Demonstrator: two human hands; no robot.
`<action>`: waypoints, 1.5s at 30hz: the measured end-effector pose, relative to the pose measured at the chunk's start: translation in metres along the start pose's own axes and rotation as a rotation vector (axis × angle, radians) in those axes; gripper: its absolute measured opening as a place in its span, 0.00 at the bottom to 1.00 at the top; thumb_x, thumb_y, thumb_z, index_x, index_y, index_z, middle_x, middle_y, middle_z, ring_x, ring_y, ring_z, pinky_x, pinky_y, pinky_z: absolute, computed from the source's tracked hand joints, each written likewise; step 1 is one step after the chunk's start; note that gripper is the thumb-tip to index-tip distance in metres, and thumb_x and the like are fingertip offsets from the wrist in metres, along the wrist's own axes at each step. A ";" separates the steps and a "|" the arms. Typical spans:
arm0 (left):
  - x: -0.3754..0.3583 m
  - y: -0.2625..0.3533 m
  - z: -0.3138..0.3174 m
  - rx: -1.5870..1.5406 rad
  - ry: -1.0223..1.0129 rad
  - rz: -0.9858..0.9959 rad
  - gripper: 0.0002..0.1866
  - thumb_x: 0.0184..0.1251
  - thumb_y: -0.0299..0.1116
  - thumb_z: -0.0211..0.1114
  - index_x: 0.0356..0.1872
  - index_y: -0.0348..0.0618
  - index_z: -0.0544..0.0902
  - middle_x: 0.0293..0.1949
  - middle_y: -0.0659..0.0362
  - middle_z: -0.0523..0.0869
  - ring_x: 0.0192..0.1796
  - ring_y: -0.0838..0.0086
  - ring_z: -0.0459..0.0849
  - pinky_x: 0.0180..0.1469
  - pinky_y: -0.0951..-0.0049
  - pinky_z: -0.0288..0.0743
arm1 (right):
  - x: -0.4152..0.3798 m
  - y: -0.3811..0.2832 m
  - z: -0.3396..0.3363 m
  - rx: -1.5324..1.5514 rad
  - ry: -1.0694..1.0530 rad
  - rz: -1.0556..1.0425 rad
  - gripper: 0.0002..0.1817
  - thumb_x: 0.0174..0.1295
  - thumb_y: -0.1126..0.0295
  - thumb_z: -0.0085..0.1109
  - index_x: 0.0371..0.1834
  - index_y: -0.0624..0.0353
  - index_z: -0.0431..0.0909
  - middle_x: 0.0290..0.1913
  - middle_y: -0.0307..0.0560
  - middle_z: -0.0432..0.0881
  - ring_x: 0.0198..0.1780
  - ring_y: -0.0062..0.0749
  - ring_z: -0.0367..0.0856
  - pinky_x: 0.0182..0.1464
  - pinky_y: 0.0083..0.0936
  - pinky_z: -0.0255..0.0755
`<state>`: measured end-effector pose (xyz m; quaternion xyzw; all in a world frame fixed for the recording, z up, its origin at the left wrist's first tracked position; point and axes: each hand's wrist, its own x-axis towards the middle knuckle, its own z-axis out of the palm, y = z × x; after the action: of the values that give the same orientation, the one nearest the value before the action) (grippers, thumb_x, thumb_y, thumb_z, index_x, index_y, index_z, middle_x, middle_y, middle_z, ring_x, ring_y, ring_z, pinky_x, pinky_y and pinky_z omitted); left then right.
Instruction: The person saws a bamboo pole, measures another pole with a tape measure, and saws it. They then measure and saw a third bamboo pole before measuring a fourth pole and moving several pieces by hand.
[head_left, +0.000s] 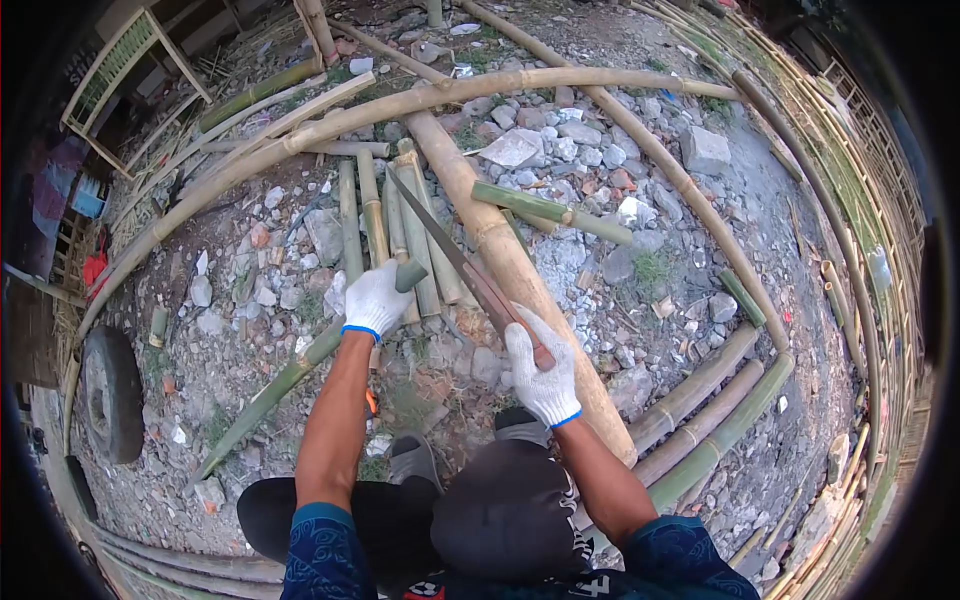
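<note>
My left hand (378, 297), in a white knit glove with a blue cuff, is closed around a green bamboo pole (270, 395) near its upper end. The pole slants down to the ground at lower left. My right hand (543, 365), gloved the same way, grips the brown handle end of a long, narrow, dark-bladed tool (455, 255). Its blade tapers up and left to a point; whether it is a saw or a machete I cannot make out. Under the tool runs a thick tan bamboo pole (490, 235). Short cut bamboo pieces (372, 215) lie beyond my left hand.
A long bamboo pole (330, 125) crosses ahead, and another (670, 165) slants at right. A short green bamboo piece (550, 212) rests across the thick pole. Thick bamboo lengths (700, 385) lie at lower right. A tire (112, 395) stands at left. Rubble (590, 130) covers the ground.
</note>
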<state>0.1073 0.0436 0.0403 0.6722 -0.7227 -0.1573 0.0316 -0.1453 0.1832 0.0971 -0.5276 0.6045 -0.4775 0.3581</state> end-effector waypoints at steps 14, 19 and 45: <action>-0.057 -0.013 0.066 -0.033 -0.547 0.369 0.39 0.70 0.60 0.64 0.73 0.42 0.73 0.58 0.37 0.87 0.63 0.44 0.85 0.64 0.49 0.80 | 0.009 0.167 -0.166 -1.025 0.239 -0.112 0.32 0.62 0.57 0.75 0.67 0.62 0.82 0.54 0.56 0.85 0.55 0.52 0.84 0.59 0.46 0.77; -0.060 -0.034 0.013 0.121 -0.749 0.304 0.33 0.72 0.57 0.62 0.70 0.45 0.79 0.57 0.39 0.88 0.62 0.47 0.86 0.62 0.49 0.82 | 0.110 0.206 -0.160 -1.031 0.094 -0.142 0.31 0.62 0.60 0.73 0.69 0.55 0.78 0.62 0.54 0.81 0.63 0.56 0.79 0.64 0.48 0.75; -0.219 -0.131 0.031 -0.521 -0.154 -0.470 0.26 0.74 0.44 0.68 0.67 0.40 0.83 0.58 0.42 0.89 0.61 0.52 0.89 0.64 0.57 0.80 | 0.127 0.089 0.028 -0.393 -0.166 0.111 0.34 0.69 0.51 0.68 0.70 0.64 0.74 0.54 0.72 0.86 0.57 0.66 0.86 0.59 0.49 0.78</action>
<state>0.2459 0.2580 0.0113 0.7756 -0.4844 -0.3894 0.1106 -0.1688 0.0524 0.0124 -0.5908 0.6824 -0.2849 0.3225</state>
